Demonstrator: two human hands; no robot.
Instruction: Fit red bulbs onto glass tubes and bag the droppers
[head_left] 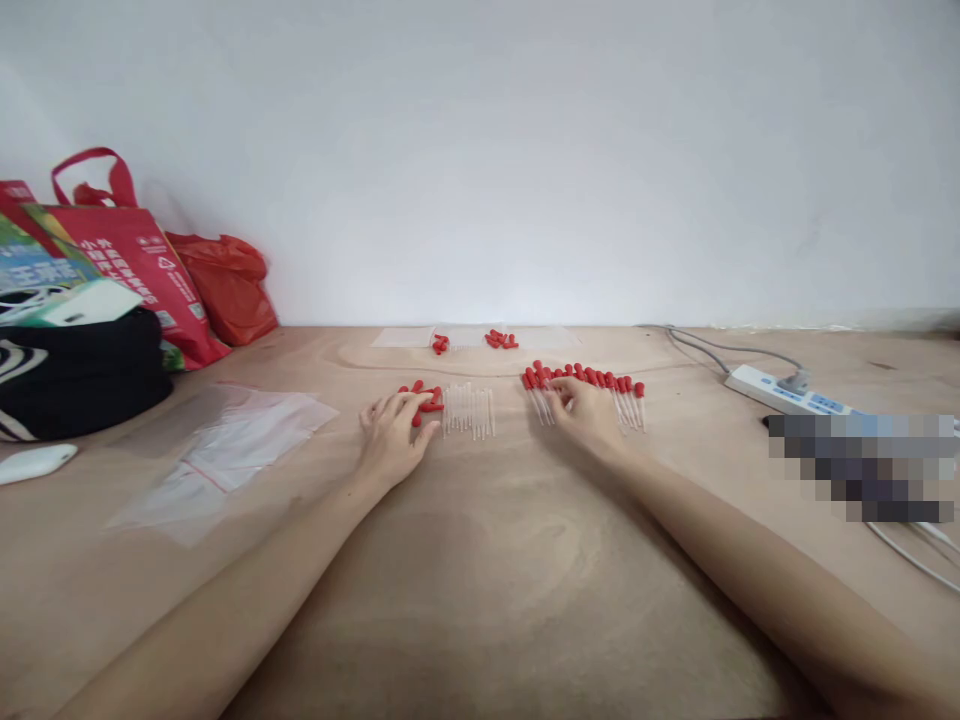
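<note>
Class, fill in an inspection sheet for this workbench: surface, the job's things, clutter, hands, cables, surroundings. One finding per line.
Surface: bare wooden table, light brown.
Job's things: loose red caps beside a row of clear tubes; a row of capped droppers; more red caps on a clear sheet near the wall.
Clutter: clear plastic bags, red shopping bag, red plastic bag, black bag, white object.
Hands: left hand rests on the loose red caps; right hand lies on the capped droppers.
Cables: white power strip with grey cable.
Surroundings: plain white wall.
</note>
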